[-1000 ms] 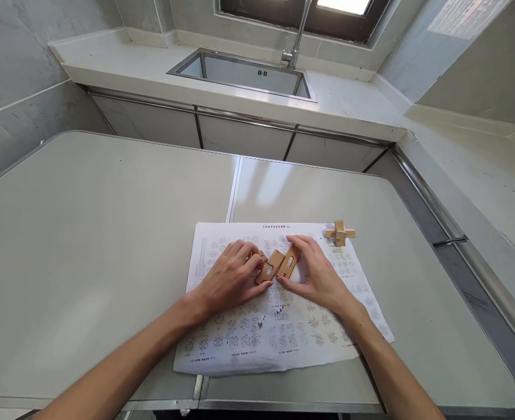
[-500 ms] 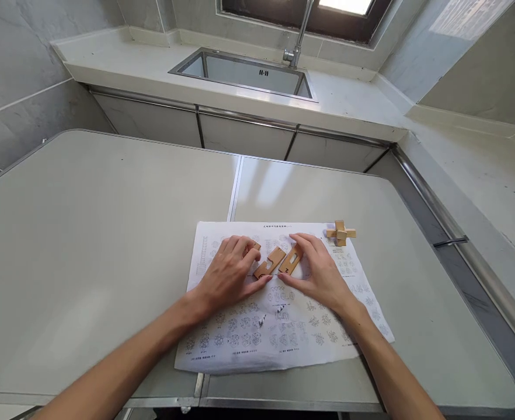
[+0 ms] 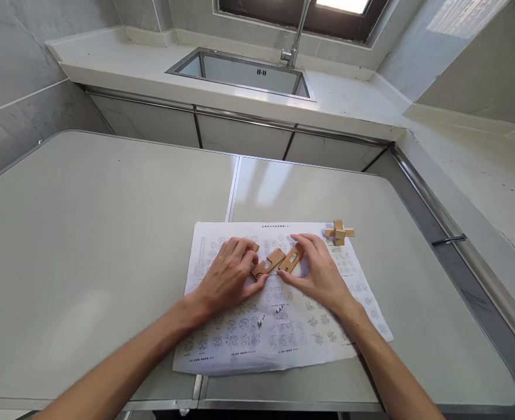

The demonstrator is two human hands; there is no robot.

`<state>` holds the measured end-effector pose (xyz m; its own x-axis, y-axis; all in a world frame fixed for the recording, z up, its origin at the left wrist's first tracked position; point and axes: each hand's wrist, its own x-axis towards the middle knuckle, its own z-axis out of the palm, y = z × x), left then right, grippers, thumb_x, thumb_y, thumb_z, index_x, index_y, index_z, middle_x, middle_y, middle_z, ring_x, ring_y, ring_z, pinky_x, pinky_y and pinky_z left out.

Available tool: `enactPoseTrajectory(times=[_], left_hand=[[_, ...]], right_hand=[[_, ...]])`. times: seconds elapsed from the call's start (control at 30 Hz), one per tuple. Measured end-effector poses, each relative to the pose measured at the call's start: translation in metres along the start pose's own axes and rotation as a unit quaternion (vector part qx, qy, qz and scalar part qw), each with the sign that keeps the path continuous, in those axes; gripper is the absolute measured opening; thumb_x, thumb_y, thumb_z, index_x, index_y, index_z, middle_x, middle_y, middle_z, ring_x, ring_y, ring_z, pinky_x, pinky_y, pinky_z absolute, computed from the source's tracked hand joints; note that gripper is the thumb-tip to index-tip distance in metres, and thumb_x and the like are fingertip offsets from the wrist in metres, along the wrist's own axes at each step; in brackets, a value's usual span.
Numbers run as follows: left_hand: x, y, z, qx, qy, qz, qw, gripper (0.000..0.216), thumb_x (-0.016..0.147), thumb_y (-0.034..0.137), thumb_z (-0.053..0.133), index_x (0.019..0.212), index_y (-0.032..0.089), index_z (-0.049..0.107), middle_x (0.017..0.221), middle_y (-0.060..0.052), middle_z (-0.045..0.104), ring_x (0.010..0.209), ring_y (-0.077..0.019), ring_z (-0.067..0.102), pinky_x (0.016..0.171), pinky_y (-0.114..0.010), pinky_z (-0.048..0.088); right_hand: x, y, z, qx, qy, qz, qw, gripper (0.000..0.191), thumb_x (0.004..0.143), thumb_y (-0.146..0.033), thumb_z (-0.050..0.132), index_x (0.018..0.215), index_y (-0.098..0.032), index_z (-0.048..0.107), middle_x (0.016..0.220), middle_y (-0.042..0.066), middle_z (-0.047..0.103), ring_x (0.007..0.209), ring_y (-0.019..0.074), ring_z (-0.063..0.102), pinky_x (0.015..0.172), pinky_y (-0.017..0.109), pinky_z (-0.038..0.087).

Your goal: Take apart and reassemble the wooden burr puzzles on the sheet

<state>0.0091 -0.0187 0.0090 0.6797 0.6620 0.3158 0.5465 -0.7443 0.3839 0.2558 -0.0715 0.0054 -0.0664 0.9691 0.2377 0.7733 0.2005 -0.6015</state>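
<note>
A printed paper sheet (image 3: 310,335) with rows of small diagrams lies on the table. On it lie flat wooden puzzle pieces with slots. My left hand (image 3: 229,274) pinches the left wooden piece (image 3: 267,264) between thumb and fingers; another small piece (image 3: 254,245) peeks out past its fingertips. My right hand (image 3: 319,269) pinches the right wooden piece (image 3: 291,259) the same way. The two pieces lie side by side, tilted, nearly touching. An assembled wooden cross puzzle (image 3: 339,232) stands at the sheet's far right corner, apart from both hands.
The grey folding table (image 3: 86,233) has a seam down its middle and a metal rim. Beyond it runs a white counter with a steel sink (image 3: 244,73) and a faucet (image 3: 295,35). A counter edge runs along the right.
Both hands have shifted the wooden pieces slightly away from me on the sheet. The cross puzzle has not moved.
</note>
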Motion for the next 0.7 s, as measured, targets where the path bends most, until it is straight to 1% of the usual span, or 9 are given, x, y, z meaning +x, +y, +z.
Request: enactPoseTrajectory(times=[0.07, 0.23, 0.4, 0.5, 0.57, 0.63, 0.7], left_hand=[[0.0, 0.0, 0.001, 0.006, 0.001, 0.004, 1.0, 0.019, 0.093, 0.032, 0.073, 0.095, 0.017, 0.062, 0.118, -0.014, 0.065, 0.114, -0.032, 0.057, 0.098, -0.051, 0.054], [-0.001, 0.0, 0.002, 0.022, -0.009, 0.019, 1.0, 0.008, 0.097, 0.023, 0.066, 0.092, 0.017, 0.063, 0.119, -0.015, 0.064, 0.115, -0.0321, 0.057, 0.098, -0.051, 0.054], [0.0, 0.0, 0.0, -0.005, 0.001, 0.009, 1.0, 0.015, 0.103, 0.022, 0.055, 0.09, 0.017, 0.06, 0.117, -0.015, 0.066, 0.112, -0.0306, 0.057, 0.096, -0.05, 0.053], [0.002, 0.002, -0.004, -0.064, 0.025, -0.015, 0.998, 0.02, 0.106, 0.023, 0.051, 0.086, 0.019, 0.057, 0.113, -0.013, 0.068, 0.109, -0.0285, 0.058, 0.094, -0.046, 0.052], [0.003, 0.004, -0.008, -0.132, 0.042, -0.049, 0.989, 0.023, 0.107, 0.026, 0.049, 0.085, 0.019, 0.054, 0.107, -0.011, 0.068, 0.103, -0.0255, 0.059, 0.089, -0.041, 0.052], [0.004, 0.008, -0.013, -0.22, 0.039, -0.102, 0.969, 0.027, 0.109, 0.031, 0.047, 0.085, 0.02, 0.053, 0.093, -0.006, 0.066, 0.085, -0.0194, 0.059, 0.076, -0.034, 0.05], [0.005, 0.011, -0.017, -0.313, 0.011, -0.153, 0.937, 0.033, 0.11, 0.039, 0.047, 0.084, 0.02, 0.052, 0.077, 0.0, 0.06, 0.066, -0.0137, 0.051, 0.063, -0.028, 0.044]], right_hand=[[0.0, -0.001, 0.0, 0.012, -0.002, -0.006, 1.0, 0.07, 0.086, -0.036, 0.082, 0.149, -0.032, 0.05, 0.14, 0.012, 0.056, 0.13, 0.0362, 0.057, 0.11, 0.057, 0.052], [0.0, -0.003, 0.002, 0.023, -0.005, -0.015, 1.0, 0.069, 0.088, -0.034, 0.08, 0.15, -0.034, 0.05, 0.14, 0.012, 0.056, 0.133, 0.0373, 0.055, 0.111, 0.059, 0.051], [0.0, -0.002, 0.003, 0.034, -0.003, -0.008, 0.999, 0.066, 0.089, -0.035, 0.08, 0.148, -0.033, 0.052, 0.14, 0.012, 0.056, 0.134, 0.0365, 0.055, 0.113, 0.058, 0.05], [0.001, 0.0, 0.002, 0.067, 0.005, 0.01, 0.998, 0.061, 0.089, -0.039, 0.081, 0.144, -0.032, 0.056, 0.14, 0.012, 0.056, 0.135, 0.0358, 0.056, 0.114, 0.058, 0.05], [0.002, 0.002, 0.001, 0.123, 0.015, 0.029, 0.992, 0.056, 0.089, -0.043, 0.082, 0.139, -0.031, 0.059, 0.139, 0.011, 0.059, 0.134, 0.034, 0.058, 0.117, 0.056, 0.049], [0.003, 0.005, -0.001, 0.21, 0.014, 0.062, 0.976, 0.052, 0.09, -0.047, 0.081, 0.135, -0.031, 0.061, 0.14, 0.01, 0.062, 0.135, 0.0321, 0.059, 0.12, 0.054, 0.047], [0.004, 0.008, -0.003, 0.299, -0.005, 0.106, 0.948, 0.051, 0.092, -0.052, 0.078, 0.135, -0.031, 0.061, 0.141, 0.009, 0.064, 0.137, 0.0316, 0.06, 0.12, 0.053, 0.048]])
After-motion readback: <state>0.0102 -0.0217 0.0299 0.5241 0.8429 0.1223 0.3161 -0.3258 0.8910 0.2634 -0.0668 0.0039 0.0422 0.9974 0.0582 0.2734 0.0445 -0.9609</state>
